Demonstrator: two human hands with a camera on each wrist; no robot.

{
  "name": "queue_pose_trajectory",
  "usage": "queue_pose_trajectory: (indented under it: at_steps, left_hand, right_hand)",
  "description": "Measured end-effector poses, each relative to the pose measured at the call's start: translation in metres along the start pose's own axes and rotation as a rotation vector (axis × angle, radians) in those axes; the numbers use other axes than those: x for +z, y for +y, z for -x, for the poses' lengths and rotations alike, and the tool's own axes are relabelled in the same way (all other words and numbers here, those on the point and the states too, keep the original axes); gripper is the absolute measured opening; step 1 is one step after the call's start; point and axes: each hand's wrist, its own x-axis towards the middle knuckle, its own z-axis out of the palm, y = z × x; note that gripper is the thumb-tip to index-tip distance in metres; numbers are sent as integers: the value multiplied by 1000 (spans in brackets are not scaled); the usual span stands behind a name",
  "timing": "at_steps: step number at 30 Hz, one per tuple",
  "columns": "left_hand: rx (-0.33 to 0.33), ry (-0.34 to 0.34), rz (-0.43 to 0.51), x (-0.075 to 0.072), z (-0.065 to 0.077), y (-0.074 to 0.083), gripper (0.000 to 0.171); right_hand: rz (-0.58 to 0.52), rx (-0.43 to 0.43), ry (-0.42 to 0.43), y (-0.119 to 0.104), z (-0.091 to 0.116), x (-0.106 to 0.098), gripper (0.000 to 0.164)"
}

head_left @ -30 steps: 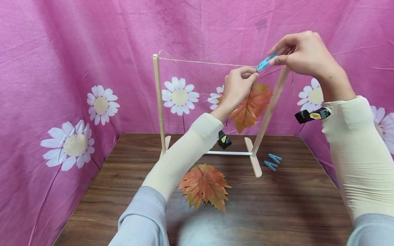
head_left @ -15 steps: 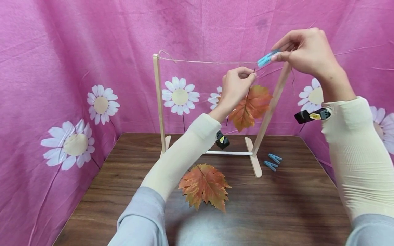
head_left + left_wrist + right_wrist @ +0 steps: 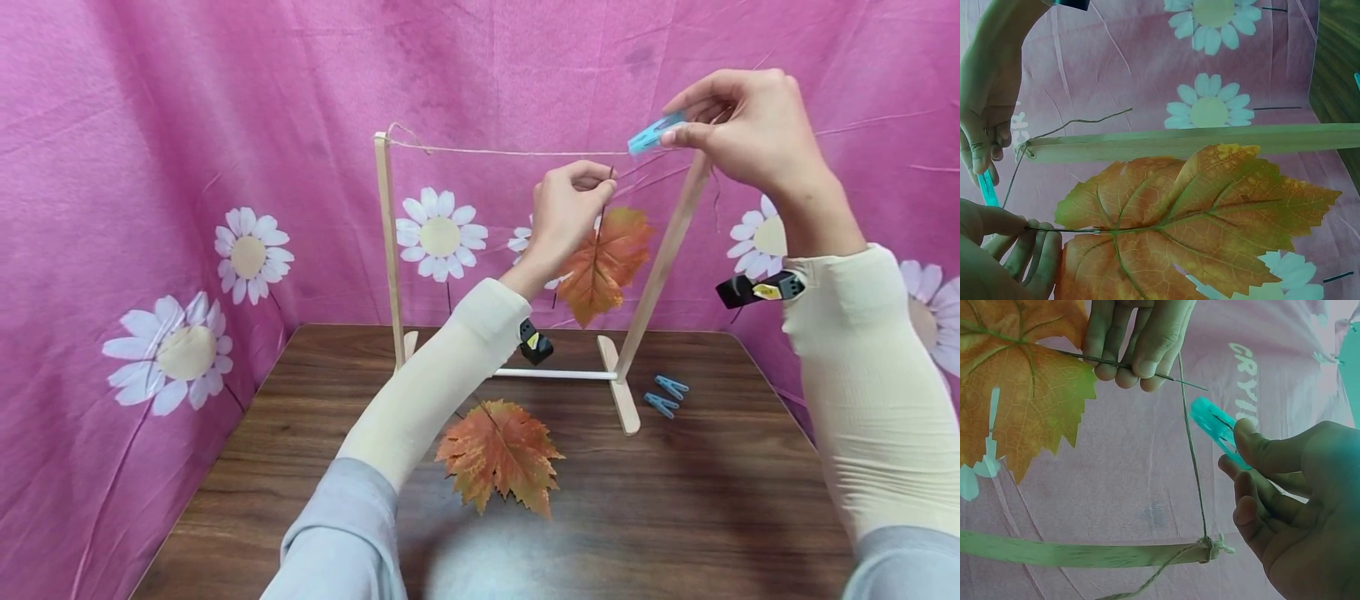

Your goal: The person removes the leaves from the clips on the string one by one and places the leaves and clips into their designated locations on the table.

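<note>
My left hand (image 3: 573,204) pinches the thin dark stem of an orange autumn leaf (image 3: 603,262), which hangs below the fingers. In the right wrist view the stem's tip pokes past the thumb and overlaps the string (image 3: 1189,437). A light blue clothespin (image 3: 654,133) is held between thumb and fingers of my right hand (image 3: 757,142), its far end close to the string. The leaf and the clothespin are apart. That string runs between the tops of two wooden posts, knotted at the right post (image 3: 1147,142).
A second orange leaf (image 3: 501,454) lies on the dark wooden table (image 3: 712,500), its stem under my left forearm. Two blue clothespins (image 3: 666,396) lie right of the frame's foot (image 3: 621,400). A white bar (image 3: 558,374) joins the feet. A pink daisy cloth (image 3: 322,100) hangs behind.
My left hand has moved slightly left and down with the leaf, away from the clothespin. The right hand has lifted the clothespin a little; its tip no longer meets the left fingertips.
</note>
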Motion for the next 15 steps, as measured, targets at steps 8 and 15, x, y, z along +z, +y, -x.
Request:
queue_pose_trajectory:
  at_steps: [8, 15]
  left_hand:
    - [6, 0, 36, -7, 1, -2, 15]
    - [-1, 17, 74, -14, 1, -6, 14]
  right_hand:
    - [-33, -6, -21, 1, 5, 2, 32]
    - [-43, -17, -47, 4, 13, 7, 29]
